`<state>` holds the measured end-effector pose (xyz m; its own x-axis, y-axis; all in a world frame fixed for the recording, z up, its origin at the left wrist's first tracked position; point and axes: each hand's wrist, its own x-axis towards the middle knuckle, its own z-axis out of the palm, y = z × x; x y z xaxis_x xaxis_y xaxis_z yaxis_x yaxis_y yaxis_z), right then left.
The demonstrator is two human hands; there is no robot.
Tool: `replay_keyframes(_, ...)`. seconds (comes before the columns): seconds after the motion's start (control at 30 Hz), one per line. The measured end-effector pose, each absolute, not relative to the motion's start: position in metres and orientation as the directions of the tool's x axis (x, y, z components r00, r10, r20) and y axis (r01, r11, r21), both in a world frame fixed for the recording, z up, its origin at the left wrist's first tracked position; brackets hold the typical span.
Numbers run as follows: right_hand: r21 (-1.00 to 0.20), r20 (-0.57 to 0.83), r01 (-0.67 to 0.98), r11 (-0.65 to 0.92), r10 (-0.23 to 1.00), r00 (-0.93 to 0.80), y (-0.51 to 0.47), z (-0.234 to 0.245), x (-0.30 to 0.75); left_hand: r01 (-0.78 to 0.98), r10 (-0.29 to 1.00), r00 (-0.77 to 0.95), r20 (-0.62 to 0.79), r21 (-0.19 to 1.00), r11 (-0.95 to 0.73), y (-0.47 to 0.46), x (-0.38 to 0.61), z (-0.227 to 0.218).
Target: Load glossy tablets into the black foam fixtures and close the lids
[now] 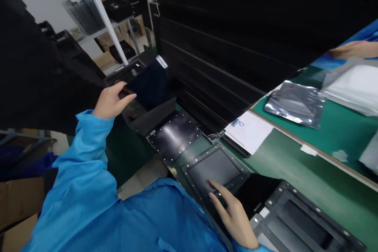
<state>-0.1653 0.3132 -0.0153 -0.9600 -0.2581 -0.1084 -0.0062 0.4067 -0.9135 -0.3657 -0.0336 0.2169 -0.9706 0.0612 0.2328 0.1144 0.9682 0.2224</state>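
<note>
Left hand (112, 100) grips a dark panel (149, 84) by its edge, raised above a black box (149, 116), apparently to clear it. Right hand (233, 216) is open, fingers (214, 193) resting on a framed tray (214, 167) at the near edge of the bench (298, 153), seemingly steadying it. A studded black plate (174, 136) sits just beside the tray, a silver bag (295, 104) farther along.

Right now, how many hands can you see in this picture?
3. The person's left hand holds a dark panel, the right hand rests on a black framed tray, and a co-worker's hand shows at the top right. Others may be out of view.
</note>
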Motion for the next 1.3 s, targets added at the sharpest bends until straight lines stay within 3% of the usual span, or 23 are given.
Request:
replay_keyframes(0.07,-0.911,-0.089,-0.03,0.411,-0.267,-0.96,0.315,-0.016,-0.164,0.063,0.07,-0.973,0.22,-0.037,0.997,-0.026,-0.375,0.205)
replay_keyframes(0.13,-0.911,-0.065,-0.058,0.408,-0.28,-0.958,0.316,-0.016,-0.162,-0.002,0.026,-0.982,0.189,-0.146,0.989,-0.022,-0.384,0.176)
replay_keyframes(0.33,-0.894,-0.081,-0.04,0.447,-0.248,-0.965,0.316,-0.019,-0.151,-0.137,-0.118,-0.97,0.213,-0.078,0.987,-0.034,-0.388,0.098)
replay_keyframes(0.43,-0.875,-0.13,0.001,0.484,-0.235,-0.963,0.307,-0.019,-0.149,-0.157,-0.143,-0.974,0.176,-0.067,0.985,-0.037,-0.389,0.087)
replay_keyframes(0.63,-0.87,-0.164,-0.016,0.493,-0.32,-0.933,0.275,-0.007,-0.156,-0.2,-0.199,-0.971,0.132,0.004,0.98,-0.034,-0.399,0.082)
replay_keyframes(0.77,-0.851,-0.19,0.017,0.524,-0.277,-0.942,0.268,-0.002,-0.152,0.027,-0.039,-0.937,0.346,0.185,0.982,-0.015,-0.382,0.067)
replay_keyframes(0.83,-0.836,-0.216,0.06,0.546,-0.226,-0.95,0.271,0.002,-0.145,0.193,0.077,-0.925,0.372,0.286,0.939,0.009,-0.368,0.052)
replay_keyframes(1.0,-0.812,-0.271,0.178,0.556,-0.089,-0.958,0.292,0.008,-0.123,0.515,0.479,-0.853,0.208,0.486,0.706,0.102,-0.321,0.006)
replay_keyframes(1.13,-0.847,-0.261,0.266,0.46,0.076,-0.962,0.338,0.009,-0.092,0.608,0.721,-0.688,0.086,0.61,0.508,0.169,-0.27,-0.013)
replay_keyframes(1.2,-0.898,-0.229,0.269,0.348,0.153,-0.961,0.375,0.007,-0.068,0.637,0.795,-0.606,0.039,0.622,0.455,0.195,-0.246,-0.017)
replay_keyframes(1.3,-0.942,-0.247,0.297,0.157,0.276,-0.929,0.449,-0.005,-0.031,0.712,0.851,-0.525,0.002,0.55,0.438,0.23,-0.214,-0.018)
